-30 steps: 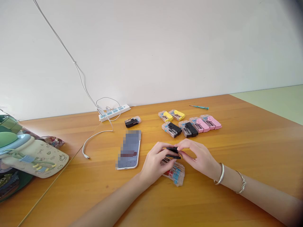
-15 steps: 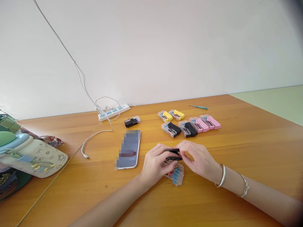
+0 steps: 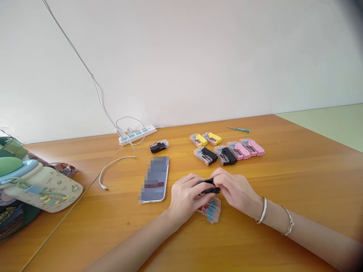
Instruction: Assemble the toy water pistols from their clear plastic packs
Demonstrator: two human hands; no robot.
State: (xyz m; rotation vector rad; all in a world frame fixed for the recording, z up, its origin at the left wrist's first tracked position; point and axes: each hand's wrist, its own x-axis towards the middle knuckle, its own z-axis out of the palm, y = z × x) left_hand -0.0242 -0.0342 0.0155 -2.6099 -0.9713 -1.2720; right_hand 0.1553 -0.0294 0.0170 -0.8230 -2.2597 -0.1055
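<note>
Between both hands is a flat plastic gadget [image 3: 213, 211] with a clear body, blue and red parts inside and a black section. My left hand [image 3: 185, 194] grips its black section from the left, thumb below and fingers above. The fingers of my right hand [image 3: 234, 189] are closed on the right end of that black part. Most of the black section is hidden by my fingers. Beyond my hands lie similar gadgets: two black ones [image 3: 208, 155], two pink ones [image 3: 253, 147] and two yellow ones [image 3: 200, 139]. Another black one [image 3: 159, 146] lies apart, further left.
A phone [image 3: 155, 179] lies left of my hands. Behind it are a white power strip [image 3: 138, 135] and a loose charging cable [image 3: 113, 163]. A teal screwdriver [image 3: 238, 129] lies at the back. A cream bottle [image 3: 53, 189] occupies the left side.
The two black layers of the held gadget, parted at the right before, now sit closer together. My right fingers have closed in on that end. The phone screen has changed.
</note>
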